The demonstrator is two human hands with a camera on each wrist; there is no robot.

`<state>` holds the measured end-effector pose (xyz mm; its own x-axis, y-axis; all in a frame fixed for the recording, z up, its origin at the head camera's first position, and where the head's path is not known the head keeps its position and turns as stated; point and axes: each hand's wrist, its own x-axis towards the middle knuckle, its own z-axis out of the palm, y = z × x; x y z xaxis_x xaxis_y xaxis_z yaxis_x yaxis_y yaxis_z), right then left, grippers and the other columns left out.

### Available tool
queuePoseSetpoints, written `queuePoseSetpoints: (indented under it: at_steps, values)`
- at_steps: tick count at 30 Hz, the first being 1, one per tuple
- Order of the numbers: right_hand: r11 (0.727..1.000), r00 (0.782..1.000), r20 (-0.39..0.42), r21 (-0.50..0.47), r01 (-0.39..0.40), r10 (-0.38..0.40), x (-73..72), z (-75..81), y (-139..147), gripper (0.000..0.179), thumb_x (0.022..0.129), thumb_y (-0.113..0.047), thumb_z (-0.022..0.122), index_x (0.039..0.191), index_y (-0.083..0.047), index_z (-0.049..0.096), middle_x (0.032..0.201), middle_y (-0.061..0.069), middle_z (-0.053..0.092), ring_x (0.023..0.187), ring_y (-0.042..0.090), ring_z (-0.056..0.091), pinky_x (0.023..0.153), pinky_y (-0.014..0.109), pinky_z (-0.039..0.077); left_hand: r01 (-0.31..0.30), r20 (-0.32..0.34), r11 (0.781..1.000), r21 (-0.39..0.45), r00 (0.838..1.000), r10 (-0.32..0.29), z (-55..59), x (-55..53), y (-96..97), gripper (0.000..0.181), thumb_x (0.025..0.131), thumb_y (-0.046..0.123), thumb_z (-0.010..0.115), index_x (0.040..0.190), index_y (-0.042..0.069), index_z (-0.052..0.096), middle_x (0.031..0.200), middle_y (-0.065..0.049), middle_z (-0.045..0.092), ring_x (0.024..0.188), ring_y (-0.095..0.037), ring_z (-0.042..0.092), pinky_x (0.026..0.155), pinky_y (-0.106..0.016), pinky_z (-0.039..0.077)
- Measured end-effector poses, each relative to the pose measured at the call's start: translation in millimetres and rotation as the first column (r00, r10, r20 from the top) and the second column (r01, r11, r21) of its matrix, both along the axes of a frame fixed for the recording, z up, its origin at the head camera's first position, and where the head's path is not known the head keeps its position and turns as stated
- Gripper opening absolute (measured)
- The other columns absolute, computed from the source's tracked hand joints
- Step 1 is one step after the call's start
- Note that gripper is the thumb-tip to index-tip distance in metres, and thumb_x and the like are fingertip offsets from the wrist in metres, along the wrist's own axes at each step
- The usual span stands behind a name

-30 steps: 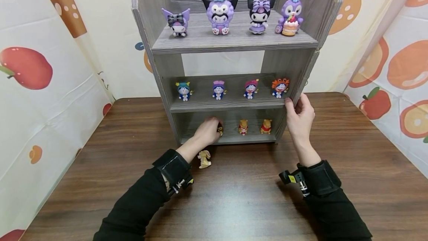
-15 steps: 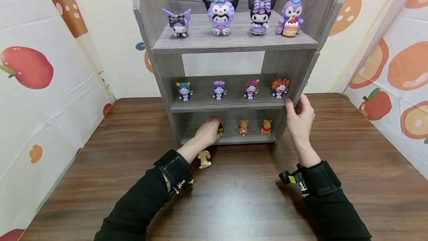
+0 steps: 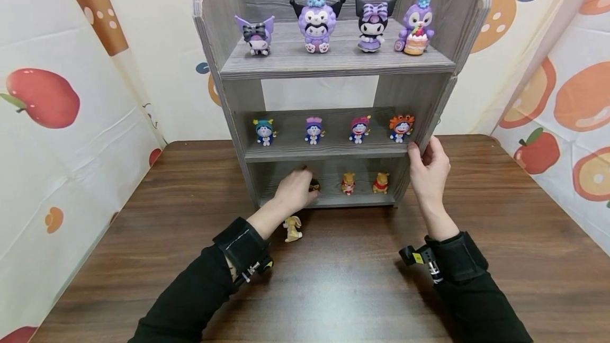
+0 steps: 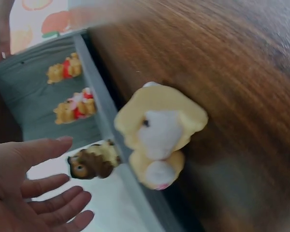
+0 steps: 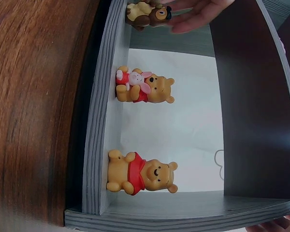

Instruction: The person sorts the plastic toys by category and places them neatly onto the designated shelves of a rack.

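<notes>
On the bottom level of a grey wooden display shelf sits a brown-and-cream animal figurine with a dark cap. My left hand reaches in beside it; in the left wrist view its fingers are spread and relaxed, with a gap to the figurine. From the head view much of that figurine is hidden behind the hand. My right hand grips the shelf's right side panel, thumb at the front edge. On the table, below my left wrist, a cream long-eared animal figurine stands in front of the shelf.
Two yellow bear figurines stand right of the brown one, one holding a pink figure, the other in a red shirt. Blue figurines line the middle level, purple ones the top. Everything rests on a brown wooden table.
My left hand and wrist have shifted slightly left, and the brown figurine stays on the bottom level. My right hand keeps its place on the shelf's side. The head view has tilted a little.
</notes>
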<state>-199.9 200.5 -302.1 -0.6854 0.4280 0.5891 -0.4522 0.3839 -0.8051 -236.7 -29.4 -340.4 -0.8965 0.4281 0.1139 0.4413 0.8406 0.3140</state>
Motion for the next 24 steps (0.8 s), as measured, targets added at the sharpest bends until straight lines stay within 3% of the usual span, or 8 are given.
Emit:
queuePoseSetpoints:
  at_steps: [3,6,11,17,24]
  values:
    - [1.0,1.0,0.002,0.0,0.001,-0.001,0.4,0.0,0.2,0.028,0.085,0.0,0.049,0.11,0.011,0.053,0.1,0.023,0.059,0.081,0.002,0.056,0.068,0.013,0.042,-0.01,-0.037,1.0,0.005,0.999,0.011,7.2,7.2,-3.4,0.03,0.079,0.022,0.066,0.099,0.0,0.061,0.082,-0.01,0.06,0.062,-0.02,0.055,0.051,-0.031,0.042]
    - [1.0,1.0,0.002,0.001,0.002,-0.002,0.2,0.1,0.3,0.028,0.085,0.0,0.049,0.11,0.011,0.053,0.101,0.023,0.059,0.082,0.002,0.056,0.069,0.013,0.042,-0.009,-0.07,1.0,-0.004,0.998,0.008,13.7,15.7,-8.3,0.027,0.079,0.023,0.066,0.095,0.0,0.062,0.08,-0.009,0.058,0.065,-0.02,0.055,0.054,-0.032,0.044]
    - [1.0,1.0,-0.001,0.002,0.002,-0.002,-0.1,0.3,1.0,0.028,0.085,0.0,0.049,0.11,0.011,0.053,0.102,0.023,0.059,0.082,0.002,0.056,0.069,0.014,0.042,0.027,-0.024,1.0,-0.009,0.999,-0.028,17.7,31.3,-18.9,0.023,0.078,0.022,0.067,0.089,0.003,0.063,0.084,-0.007,0.06,0.07,-0.019,0.056,0.06,-0.033,0.046]
    - [1.0,1.0,0.01,-0.002,0.013,-0.013,0.1,-0.9,1.1,0.027,0.085,0.0,0.049,0.109,0.011,0.054,0.1,0.023,0.06,0.08,0.001,0.056,0.067,0.013,0.042,0.078,0.084,0.997,0.018,0.993,-0.08,9.7,44.1,-31.2,0.021,0.077,0.021,0.069,0.083,0.001,0.065,0.078,-0.005,0.061,0.061,-0.014,0.052,0.056,-0.03,0.043]
    - [1.0,1.0,-0.009,-0.005,0.012,-0.012,0.0,0.2,0.3,0.026,0.084,0.001,0.049,0.107,0.012,0.054,0.095,0.024,0.06,0.078,0.003,0.056,0.065,0.013,0.042,0.073,0.104,0.997,-0.005,0.992,-0.072,-5.2,45.7,-42.1,0.024,0.078,0.018,0.066,0.089,-0.003,0.065,0.087,-0.013,0.063,0.074,-0.023,0.058,0.064,-0.037,0.046]
